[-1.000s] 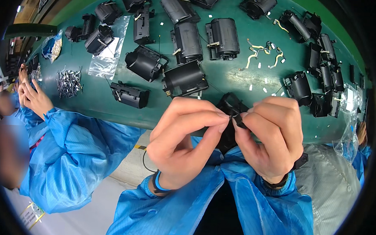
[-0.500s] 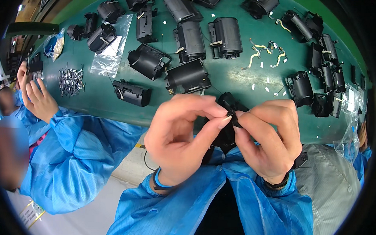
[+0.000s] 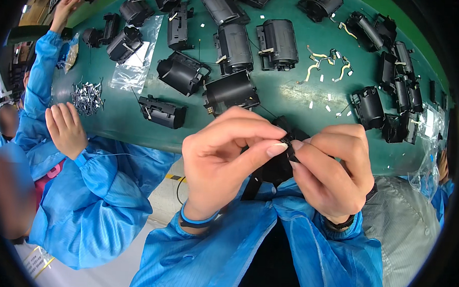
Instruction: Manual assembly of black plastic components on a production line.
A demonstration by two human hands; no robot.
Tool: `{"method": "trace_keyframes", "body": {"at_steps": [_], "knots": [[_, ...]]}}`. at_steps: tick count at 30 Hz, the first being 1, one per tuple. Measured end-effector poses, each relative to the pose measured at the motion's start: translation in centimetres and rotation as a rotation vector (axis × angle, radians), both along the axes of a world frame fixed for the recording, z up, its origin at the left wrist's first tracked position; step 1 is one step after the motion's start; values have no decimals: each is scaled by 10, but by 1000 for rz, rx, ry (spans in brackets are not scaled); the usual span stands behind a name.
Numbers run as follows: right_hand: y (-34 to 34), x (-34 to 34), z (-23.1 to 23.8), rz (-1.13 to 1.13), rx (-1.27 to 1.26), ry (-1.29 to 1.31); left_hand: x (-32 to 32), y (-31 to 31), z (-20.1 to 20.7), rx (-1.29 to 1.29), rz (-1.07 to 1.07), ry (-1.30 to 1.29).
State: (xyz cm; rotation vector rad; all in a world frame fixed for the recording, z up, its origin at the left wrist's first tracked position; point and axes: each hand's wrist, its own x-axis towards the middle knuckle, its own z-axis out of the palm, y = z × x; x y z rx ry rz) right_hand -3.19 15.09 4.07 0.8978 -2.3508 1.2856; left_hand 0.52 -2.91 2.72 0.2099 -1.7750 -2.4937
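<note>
Green tabletop (image 3: 294,103) lies beyond left fingers (image 3: 267,152) and right fingers (image 3: 310,155) pinching a black piece (image 3: 291,151).

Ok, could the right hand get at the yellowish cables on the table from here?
Likely yes: the yellowish cables lie beyond the right hand, with only small white pieces seen between; but its fingers seem to pinch a small black part.

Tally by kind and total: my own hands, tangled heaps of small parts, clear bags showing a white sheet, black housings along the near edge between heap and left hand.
Own hands, left hand and right hand: 2
Small-parts heap: 1
Clear bags, left bag and right bag: 2
Near-edge black housing: 1
Total: 6
</note>
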Motion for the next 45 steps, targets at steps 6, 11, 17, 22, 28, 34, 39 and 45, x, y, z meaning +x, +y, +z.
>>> {"method": "trace_keyframes", "body": {"at_steps": [6, 11, 17, 22, 28, 34, 39, 45], "knots": [[-3, -1, 1, -11, -5, 15, -3, -7, 14, -63, -122, -153], [-2, -1, 3, -8, 1, 24, -2, -9, 17, 21, -164, -208], [-2, -3, 1, -6, 21, 63, -3, -5, 8, 208, -140, -188], [-1, -2, -2, -9, -20, 55, -1, 3, 9, -3, -91, -137], [5, -2, -8, 44, -21, 99, 1, 3, 2, 101, -108, -79], [8, -1, -12, 59, -31, 129, 4, 9, -3, 89, -75, -27], [8, -1, -13, 57, -33, 130, 5, 10, -13, 175, -98, 21], [18, -6, 2, 201, -69, -161, 7, -7, -23, 318, -125, 82]]}}
